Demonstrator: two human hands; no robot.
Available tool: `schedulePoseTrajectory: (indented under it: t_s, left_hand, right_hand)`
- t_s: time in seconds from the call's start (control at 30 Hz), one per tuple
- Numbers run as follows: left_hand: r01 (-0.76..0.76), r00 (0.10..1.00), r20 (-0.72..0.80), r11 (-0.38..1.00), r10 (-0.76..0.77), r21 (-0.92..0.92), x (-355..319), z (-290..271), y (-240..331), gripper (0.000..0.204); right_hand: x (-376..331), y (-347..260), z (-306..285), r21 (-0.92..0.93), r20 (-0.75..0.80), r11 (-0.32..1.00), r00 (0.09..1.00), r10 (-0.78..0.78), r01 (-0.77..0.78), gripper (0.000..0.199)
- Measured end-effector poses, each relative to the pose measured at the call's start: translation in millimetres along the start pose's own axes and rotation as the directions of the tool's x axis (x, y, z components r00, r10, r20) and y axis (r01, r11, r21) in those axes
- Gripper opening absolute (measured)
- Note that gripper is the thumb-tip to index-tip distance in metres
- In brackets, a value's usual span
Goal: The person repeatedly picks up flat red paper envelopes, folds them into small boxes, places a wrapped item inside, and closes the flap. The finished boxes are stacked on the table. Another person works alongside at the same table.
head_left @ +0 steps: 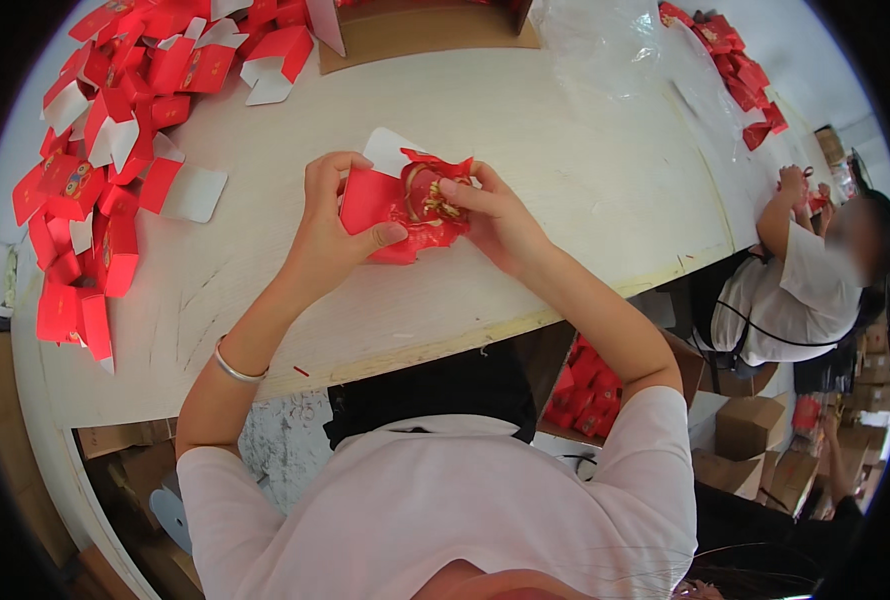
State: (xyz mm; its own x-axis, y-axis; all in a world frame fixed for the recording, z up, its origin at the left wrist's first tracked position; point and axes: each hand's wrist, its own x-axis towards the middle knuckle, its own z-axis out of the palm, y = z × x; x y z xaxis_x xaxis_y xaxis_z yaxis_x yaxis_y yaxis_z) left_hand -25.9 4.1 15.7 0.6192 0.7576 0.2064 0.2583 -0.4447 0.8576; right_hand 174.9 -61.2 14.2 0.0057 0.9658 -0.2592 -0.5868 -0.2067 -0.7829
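Observation:
Over the table my left hand (331, 228) grips a small red cardboard box (367, 200) by its side, thumb across the front. A white flap of the box stands up at the far side. My right hand (498, 215) pinches a shiny red wrapped packet (435, 200) with gold-coloured pieces showing in its middle, thumb on top. The packet lies against the right, open end of the box. How far it reaches inside I cannot tell.
A heap of red boxes with white flaps (115, 150) covers the table's left side. An open brown carton (430, 40) stands at the far edge, beside clear plastic film (600, 45). More red packets (740, 75) lie far right. A co-worker (795, 280) sits at right. Below the edge is a carton of red packets (587, 392).

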Motion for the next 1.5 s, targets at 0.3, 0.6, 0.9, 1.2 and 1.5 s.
schedulePoseTrajectory:
  t_s: [0.3, 0.6, 0.9, 1.2, 1.5]
  left_hand:
    - [-0.143, 0.99, -0.045, 0.971, 0.137, -0.194, 4, 0, 7, 0.107]
    - [0.09, 0.987, 0.148, 0.982, -0.065, -0.168, -10, 0, 12, 0.087]
    - [0.038, 0.997, 0.075, 0.994, -0.03, -0.106, -11, -1, 12, 0.05]
    - [-0.035, 0.998, 0.047, 0.999, 0.033, 0.041, 3, 12, 15, 0.052]
    - [-0.013, 0.999, 0.031, 0.999, 0.014, -0.041, 8, 26, 6, 0.052]
  right_hand:
    - [-25, -44, -13, -0.035, -0.181, 0.849, 0.832, -0.524, 0.527, 0.033]
    - [-38, -42, 49, -0.152, 0.293, 0.676, 0.686, -0.666, 0.721, 0.043]
    - [-34, -30, 30, -0.693, 0.571, -0.062, 0.494, -0.656, 0.718, 0.047]
    - [-47, -70, 53, -0.661, 0.73, -0.587, 0.58, -0.36, 0.467, 0.025]
    - [-20, -65, 50, -0.686, 0.619, -0.529, 0.783, -0.065, 0.499, 0.002]
